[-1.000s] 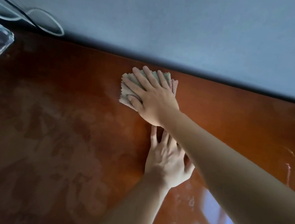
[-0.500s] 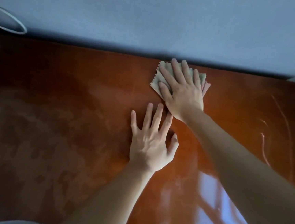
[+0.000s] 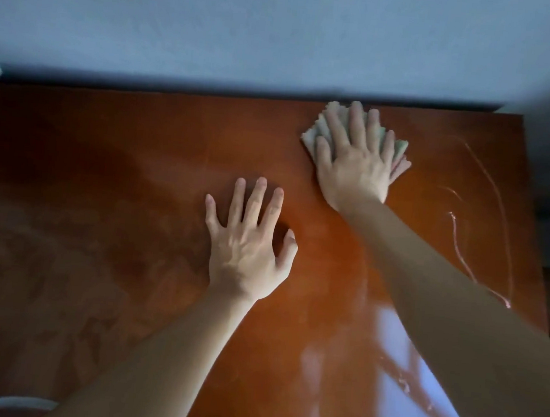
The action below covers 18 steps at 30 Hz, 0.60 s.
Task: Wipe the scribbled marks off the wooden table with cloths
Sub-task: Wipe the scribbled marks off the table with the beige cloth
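Right hand [image 3: 354, 162] slid cloth [image 3: 317, 129] rightward, flat-fingered, left hand [image 3: 246, 249] splayed on table [image 3: 103, 176]

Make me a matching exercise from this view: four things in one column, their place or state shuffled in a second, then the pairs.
Things:
1. left hand
2. right hand
3. cloth
4. pale scribbled marks

Places or states:
A. pinned flat near the table's far edge
B. spread bare on the wood
C. unwiped, near the right edge
D. pressing down on the cloth

Pairs: 1-B, 2-D, 3-A, 4-C
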Each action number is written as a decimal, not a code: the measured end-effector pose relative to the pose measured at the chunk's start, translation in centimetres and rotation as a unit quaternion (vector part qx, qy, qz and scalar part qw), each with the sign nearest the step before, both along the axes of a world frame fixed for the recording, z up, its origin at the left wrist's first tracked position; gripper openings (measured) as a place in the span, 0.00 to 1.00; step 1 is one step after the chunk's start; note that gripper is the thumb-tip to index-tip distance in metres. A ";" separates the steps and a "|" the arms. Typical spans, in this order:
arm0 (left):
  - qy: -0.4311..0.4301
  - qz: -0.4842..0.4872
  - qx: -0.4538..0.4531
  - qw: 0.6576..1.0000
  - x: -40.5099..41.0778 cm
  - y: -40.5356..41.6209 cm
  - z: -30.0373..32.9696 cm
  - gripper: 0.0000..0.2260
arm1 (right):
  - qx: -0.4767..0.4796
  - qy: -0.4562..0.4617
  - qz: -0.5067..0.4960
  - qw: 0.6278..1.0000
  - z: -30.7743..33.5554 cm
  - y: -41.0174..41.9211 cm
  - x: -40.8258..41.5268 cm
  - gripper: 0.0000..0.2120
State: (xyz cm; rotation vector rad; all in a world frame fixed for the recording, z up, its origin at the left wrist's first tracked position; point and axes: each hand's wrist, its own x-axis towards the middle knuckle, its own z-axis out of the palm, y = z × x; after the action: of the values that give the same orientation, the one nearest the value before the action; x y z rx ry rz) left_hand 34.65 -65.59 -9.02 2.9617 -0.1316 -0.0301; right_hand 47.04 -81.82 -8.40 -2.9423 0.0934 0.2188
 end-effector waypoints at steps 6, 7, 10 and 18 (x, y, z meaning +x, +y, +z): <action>0.012 0.006 0.009 1.000 0.0 0.0 0.5 0.29 | -0.011 0.013 0.112 0.994 0.2 -3.1 -0.6 0.28; 0.012 0.011 0.002 1.000 0.1 0.0 0.6 0.29 | -0.015 0.013 0.096 0.995 0.2 -5.0 -0.3 0.28; 0.006 0.009 -0.013 1.000 0.7 -1.0 1.4 0.27 | -0.011 0.028 0.034 0.999 0.4 -11.1 0.5 0.28; 0.050 -0.022 -0.032 0.998 3.7 -13.3 1.3 0.27 | -0.023 0.016 0.063 0.998 0.0 -9.8 -0.4 0.28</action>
State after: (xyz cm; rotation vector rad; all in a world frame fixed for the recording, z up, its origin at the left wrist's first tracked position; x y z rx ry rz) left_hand 38.37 -78.91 -7.75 2.8862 -0.1808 -0.1768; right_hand 46.61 -91.57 -8.42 -2.9939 -0.0832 0.2857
